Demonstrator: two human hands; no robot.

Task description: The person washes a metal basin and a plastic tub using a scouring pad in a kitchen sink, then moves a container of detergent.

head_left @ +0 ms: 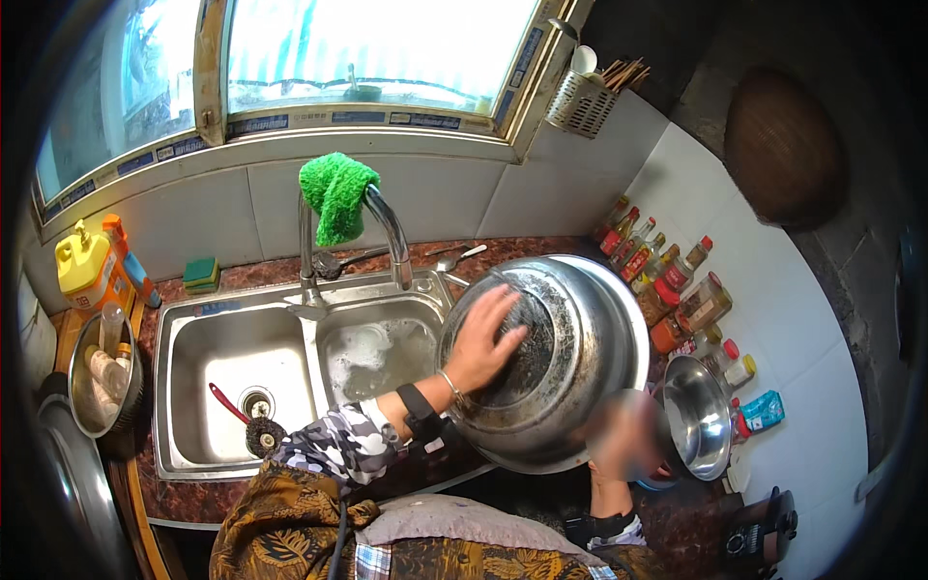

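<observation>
A large dented metal basin (570, 387) is tipped with its scorched, blackened bottom towards me, to the right of the sink. My left hand (483, 338) lies against that bottom, fingers spread. At the basin's lower right rim is my right hand (623, 447), closed on the edge; a blur hides most of its fingers. Behind the basin shows a bright, pale rim, perhaps of another bowl. A double steel sink (232, 338) stands to the left. Its right bowl holds cloudy, sudsy water (372, 358); a red-handled scrubbing brush (261, 430) lies in the left bowl.
A green cloth (338, 193) hangs over the tap (391, 237). Several sauce bottles and jars (677, 290) line the right wall beside a shiny steel bowl (694, 418). Left are a yellow jug (92, 266), a sponge (201, 275) and a filled pot (104, 372).
</observation>
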